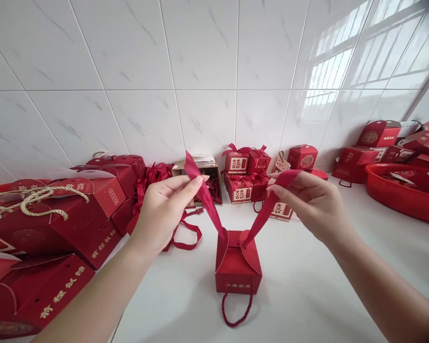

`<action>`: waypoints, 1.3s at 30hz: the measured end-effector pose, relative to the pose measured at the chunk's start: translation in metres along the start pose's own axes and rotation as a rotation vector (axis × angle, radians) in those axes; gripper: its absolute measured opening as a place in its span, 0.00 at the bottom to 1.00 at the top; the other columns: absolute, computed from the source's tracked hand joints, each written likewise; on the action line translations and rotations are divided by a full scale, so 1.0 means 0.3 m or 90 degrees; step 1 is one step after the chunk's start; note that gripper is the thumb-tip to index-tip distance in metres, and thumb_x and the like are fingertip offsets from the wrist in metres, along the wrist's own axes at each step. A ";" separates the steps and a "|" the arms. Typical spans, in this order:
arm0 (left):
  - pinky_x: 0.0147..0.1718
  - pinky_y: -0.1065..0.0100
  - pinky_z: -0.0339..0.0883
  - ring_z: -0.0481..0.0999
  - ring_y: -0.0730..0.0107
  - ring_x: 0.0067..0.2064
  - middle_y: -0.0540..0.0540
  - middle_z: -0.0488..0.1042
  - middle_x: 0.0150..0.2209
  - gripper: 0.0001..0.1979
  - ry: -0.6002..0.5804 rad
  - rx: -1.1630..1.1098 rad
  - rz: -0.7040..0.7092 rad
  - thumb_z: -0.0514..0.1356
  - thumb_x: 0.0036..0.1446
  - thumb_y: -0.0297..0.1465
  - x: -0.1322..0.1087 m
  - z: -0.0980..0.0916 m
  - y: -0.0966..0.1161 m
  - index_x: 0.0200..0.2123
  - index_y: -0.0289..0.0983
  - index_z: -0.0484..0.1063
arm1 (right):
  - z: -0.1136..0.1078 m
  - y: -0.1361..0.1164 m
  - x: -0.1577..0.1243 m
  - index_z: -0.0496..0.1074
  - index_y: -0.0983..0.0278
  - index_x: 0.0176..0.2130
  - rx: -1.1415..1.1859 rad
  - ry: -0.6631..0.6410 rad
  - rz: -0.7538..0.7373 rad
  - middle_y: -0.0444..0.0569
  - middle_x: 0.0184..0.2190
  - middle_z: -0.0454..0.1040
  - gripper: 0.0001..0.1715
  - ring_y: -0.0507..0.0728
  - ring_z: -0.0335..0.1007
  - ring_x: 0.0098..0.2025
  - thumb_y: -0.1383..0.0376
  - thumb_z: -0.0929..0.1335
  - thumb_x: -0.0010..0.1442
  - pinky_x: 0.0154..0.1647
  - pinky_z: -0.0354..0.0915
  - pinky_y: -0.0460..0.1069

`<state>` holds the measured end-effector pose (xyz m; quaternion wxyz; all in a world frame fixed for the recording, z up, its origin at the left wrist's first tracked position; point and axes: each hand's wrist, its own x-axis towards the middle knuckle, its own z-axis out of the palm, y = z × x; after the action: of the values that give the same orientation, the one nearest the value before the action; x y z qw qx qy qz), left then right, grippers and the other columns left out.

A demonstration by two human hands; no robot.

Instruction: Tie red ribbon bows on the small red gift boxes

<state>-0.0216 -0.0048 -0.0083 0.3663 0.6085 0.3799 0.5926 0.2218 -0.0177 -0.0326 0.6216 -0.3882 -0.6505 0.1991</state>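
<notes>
A small red gift box (239,264) stands on the white table in front of me, its top flaps folded together. A dark red ribbon (211,209) runs through the holes in the flaps, and its two ends rise apart in a V. My left hand (166,205) pinches one end between thumb and fingers, the tip sticking up past them. The other end is pinched in my right hand (303,202), bent over the fingers. From the box's near side hangs a twisted red cord handle (238,321), resting on the table.
Large red boxes with gold rope (103,238) are stacked at left. Behind are a ribbon heap (157,178), a loose ribbon strip (189,245), an open carton (216,171) and several bow-tied boxes (241,188). More boxes (357,159) and a red basin (389,197) stand at right.
</notes>
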 end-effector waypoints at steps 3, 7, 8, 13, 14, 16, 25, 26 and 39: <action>0.29 0.74 0.66 0.71 0.73 0.31 0.50 0.76 0.28 0.08 0.009 -0.007 0.024 0.68 0.49 0.35 0.014 0.010 0.009 0.32 0.38 0.79 | 0.008 -0.011 0.022 0.77 0.61 0.33 0.031 0.001 -0.015 0.45 0.28 0.77 0.04 0.55 0.75 0.31 0.62 0.72 0.56 0.28 0.73 0.49; 0.28 0.75 0.64 0.69 0.76 0.29 0.51 0.74 0.26 0.07 0.007 -0.008 0.052 0.67 0.50 0.36 0.028 0.020 0.016 0.30 0.38 0.79 | 0.014 -0.020 0.055 0.78 0.59 0.35 0.053 0.041 -0.025 0.45 0.28 0.77 0.04 0.56 0.75 0.31 0.63 0.73 0.55 0.27 0.72 0.49; 0.29 0.75 0.64 0.70 0.75 0.29 0.51 0.74 0.26 0.07 0.005 -0.004 0.056 0.67 0.51 0.36 0.030 0.023 0.018 0.30 0.38 0.79 | 0.017 -0.022 0.063 0.78 0.58 0.36 0.074 0.043 -0.029 0.44 0.29 0.77 0.05 0.56 0.75 0.32 0.63 0.73 0.55 0.28 0.73 0.49; 0.34 0.74 0.67 0.73 0.74 0.33 0.50 0.78 0.31 0.06 0.021 -0.016 0.075 0.68 0.50 0.34 0.034 0.037 0.026 0.32 0.40 0.80 | 0.046 -0.027 0.085 0.78 0.58 0.34 0.161 0.000 -0.009 0.45 0.29 0.78 0.06 0.55 0.76 0.32 0.60 0.71 0.58 0.29 0.74 0.50; 0.34 0.75 0.68 0.74 0.74 0.33 0.51 0.78 0.31 0.07 0.027 -0.028 0.078 0.68 0.49 0.34 0.035 0.039 0.027 0.33 0.40 0.80 | 0.052 -0.028 0.086 0.79 0.58 0.34 0.166 -0.001 -0.003 0.44 0.30 0.79 0.05 0.55 0.76 0.32 0.61 0.71 0.57 0.31 0.74 0.50; 0.34 0.75 0.68 0.74 0.75 0.33 0.51 0.79 0.31 0.06 0.040 -0.047 0.080 0.68 0.49 0.33 0.038 0.039 0.028 0.33 0.40 0.80 | 0.062 -0.028 0.087 0.79 0.58 0.34 0.173 0.003 0.007 0.44 0.32 0.79 0.04 0.54 0.76 0.34 0.63 0.73 0.55 0.34 0.74 0.49; 0.38 0.69 0.70 0.77 0.68 0.37 0.47 0.79 0.32 0.08 0.006 -0.064 0.093 0.65 0.53 0.36 0.038 0.046 0.052 0.33 0.37 0.78 | 0.054 -0.031 0.094 0.79 0.58 0.35 0.217 -0.004 0.004 0.44 0.30 0.78 0.06 0.54 0.75 0.35 0.60 0.72 0.56 0.37 0.73 0.50; 0.38 0.69 0.70 0.77 0.68 0.38 0.47 0.79 0.32 0.09 -0.002 -0.060 0.086 0.64 0.54 0.36 0.035 0.046 0.051 0.34 0.37 0.78 | 0.055 -0.031 0.090 0.79 0.58 0.34 0.214 -0.006 0.011 0.44 0.31 0.78 0.06 0.54 0.75 0.35 0.60 0.72 0.56 0.37 0.73 0.50; 0.40 0.64 0.73 0.78 0.68 0.35 0.50 0.77 0.31 0.07 -0.006 -0.111 0.075 0.63 0.54 0.34 0.041 0.029 0.067 0.33 0.37 0.73 | 0.031 -0.012 0.088 0.76 0.58 0.33 0.253 -0.014 0.034 0.44 0.31 0.77 0.06 0.54 0.75 0.34 0.58 0.71 0.56 0.39 0.74 0.52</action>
<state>-0.0123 -0.0027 0.0149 0.3840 0.5985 0.2884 0.6412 0.2139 0.0020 -0.0139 0.6735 -0.2726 -0.5946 0.3444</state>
